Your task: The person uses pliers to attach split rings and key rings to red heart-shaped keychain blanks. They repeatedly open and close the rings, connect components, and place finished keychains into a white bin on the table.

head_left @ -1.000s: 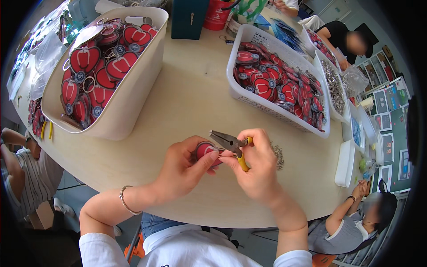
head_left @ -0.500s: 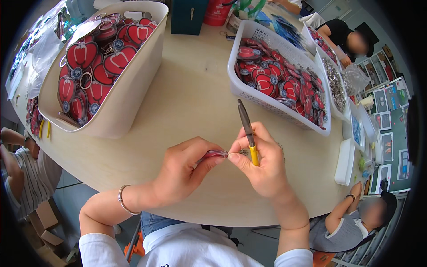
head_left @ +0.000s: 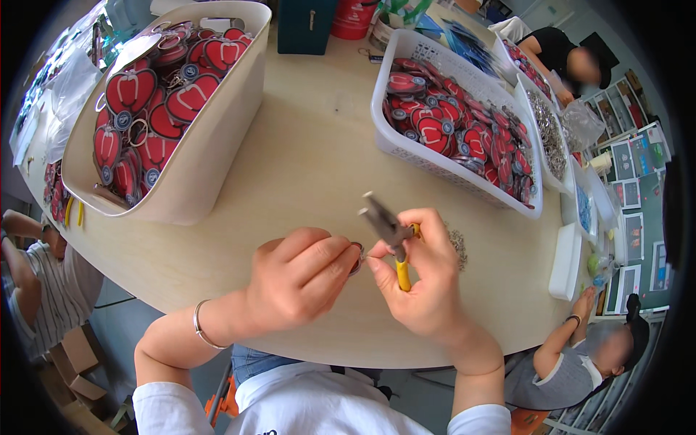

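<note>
Left hand [head_left: 301, 283] pinching a small red keychain tag [head_left: 356, 259] above the worktop [head_left: 304, 167]; right hand [head_left: 424, 279] closed around yellow-handled pliers [head_left: 388, 232] at three o'clock, tips aimed toward eleven o'clock

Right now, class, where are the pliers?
In the head view, the pliers are just right of centre, held in the right hand above the table, beside the left hand.
</note>
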The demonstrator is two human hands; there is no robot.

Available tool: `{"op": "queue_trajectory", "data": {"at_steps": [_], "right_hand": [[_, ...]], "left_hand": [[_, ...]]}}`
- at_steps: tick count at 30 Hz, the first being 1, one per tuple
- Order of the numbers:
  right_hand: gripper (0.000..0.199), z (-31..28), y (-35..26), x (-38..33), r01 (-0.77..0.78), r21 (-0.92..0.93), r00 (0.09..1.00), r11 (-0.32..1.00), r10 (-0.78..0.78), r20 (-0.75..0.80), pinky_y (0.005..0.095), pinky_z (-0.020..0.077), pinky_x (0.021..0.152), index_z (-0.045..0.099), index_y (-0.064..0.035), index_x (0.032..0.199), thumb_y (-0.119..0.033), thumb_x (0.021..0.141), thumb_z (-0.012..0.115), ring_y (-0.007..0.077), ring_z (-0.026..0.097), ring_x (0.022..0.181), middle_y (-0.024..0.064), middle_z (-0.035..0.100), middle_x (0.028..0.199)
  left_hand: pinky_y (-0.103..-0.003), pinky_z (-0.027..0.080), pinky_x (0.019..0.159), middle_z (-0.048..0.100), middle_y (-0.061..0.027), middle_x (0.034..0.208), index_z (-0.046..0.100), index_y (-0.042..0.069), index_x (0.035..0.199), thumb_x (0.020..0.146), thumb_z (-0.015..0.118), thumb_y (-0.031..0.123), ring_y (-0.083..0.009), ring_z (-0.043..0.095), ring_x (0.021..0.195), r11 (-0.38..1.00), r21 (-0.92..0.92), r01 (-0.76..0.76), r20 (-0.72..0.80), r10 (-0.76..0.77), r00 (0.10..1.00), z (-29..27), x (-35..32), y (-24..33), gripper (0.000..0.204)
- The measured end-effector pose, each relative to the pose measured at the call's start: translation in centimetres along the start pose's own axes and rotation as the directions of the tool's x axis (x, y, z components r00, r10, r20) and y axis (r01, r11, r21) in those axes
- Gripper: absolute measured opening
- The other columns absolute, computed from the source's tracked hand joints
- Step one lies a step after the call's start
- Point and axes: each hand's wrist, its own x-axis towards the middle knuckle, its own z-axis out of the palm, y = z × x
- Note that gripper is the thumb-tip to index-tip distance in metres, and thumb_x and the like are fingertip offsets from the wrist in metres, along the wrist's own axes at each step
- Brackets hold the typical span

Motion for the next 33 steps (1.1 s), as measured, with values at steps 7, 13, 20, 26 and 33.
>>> {"op": "queue_trajectory", "data": {"at_steps": [7, 13, 20, 26, 33], "right_hand": [[0.014, 0.8, 0.0, -0.2, 0.031, 0.058, 0.995, 0.998, -0.026, -0.092, 0.0329, 0.0421, 0.060, 0.059, 0.0020, 0.082, 0.004, 0.072, 0.069, 0.0241, 0.051, 0.075, 0.0127, 0.050, 0.095], [0.009, 2.3, -0.1, -0.9, -0.062, 0.197, 0.972, 0.978, 0.103, -0.209, 0.0304, 0.0425, 0.064, 0.063, -0.0011, 0.083, 0.001, 0.076, 0.068, 0.0201, 0.052, 0.076, 0.0088, 0.048, 0.089], [0.011, 2.7, -0.2, 0.8, -0.113, 0.275, 0.972, 0.955, 0.164, -0.170, 0.0295, 0.0422, 0.071, 0.066, -0.0013, 0.088, -0.002, 0.078, 0.070, 0.0199, 0.052, 0.079, 0.0086, 0.049, 0.090], [0.019, 6.0, 1.9, 0.8, -0.179, 0.142, 0.971, 0.973, 0.152, 0.183, 0.0393, 0.0447, 0.076, 0.066, -0.0005, 0.081, -0.006, 0.068, 0.077, 0.0300, 0.056, 0.088, 0.0130, 0.054, 0.097], [0.023, 7.4, 0.9, 2.8, -0.043, -0.087, 0.921, 0.995, 0.073, 0.383, 0.0431, 0.0413, 0.081, 0.065, -0.0017, 0.080, -0.012, 0.064, 0.078, 0.0299, 0.052, 0.093, 0.0118, 0.055, 0.096]], "left_hand": [[-0.025, 0.042, 0.042, 0.062, -0.0068, 0.082, 0.067, -0.001, 0.083, 0.054, 0.074, 0.003, -0.0159, 0.056, 0.063, 0.982, 0.140, -0.129, -0.024, 0.134, 0.991, -0.5, 0.3, -0.3, 0.030], [-0.027, 0.043, 0.044, 0.063, -0.0077, 0.081, 0.067, -0.002, 0.085, 0.057, 0.074, -0.002, -0.0176, 0.054, 0.059, 0.995, -0.070, 0.075, 0.021, -0.074, 0.997, -0.5, 0.2, -0.1, 0.029], [-0.028, 0.042, 0.046, 0.064, -0.0101, 0.080, 0.067, -0.001, 0.086, 0.064, 0.073, -0.007, -0.0194, 0.056, 0.060, 0.949, -0.197, 0.245, -0.007, -0.251, 0.968, -2.6, 1.5, -1.9, 0.023], [-0.024, 0.048, 0.057, 0.064, -0.0135, 0.086, 0.066, -0.006, 0.088, 0.074, 0.067, -0.011, -0.0149, 0.060, 0.069, 0.911, -0.251, 0.328, -0.223, -0.384, 0.896, -5.3, 2.5, -3.0, 0.015], [-0.025, 0.048, 0.056, 0.064, -0.0138, 0.086, 0.067, -0.005, 0.088, 0.072, 0.068, -0.011, -0.0170, 0.060, 0.069, 0.941, -0.222, 0.254, -0.249, -0.307, 0.919, -5.8, 2.4, -3.3, 0.018]]}}
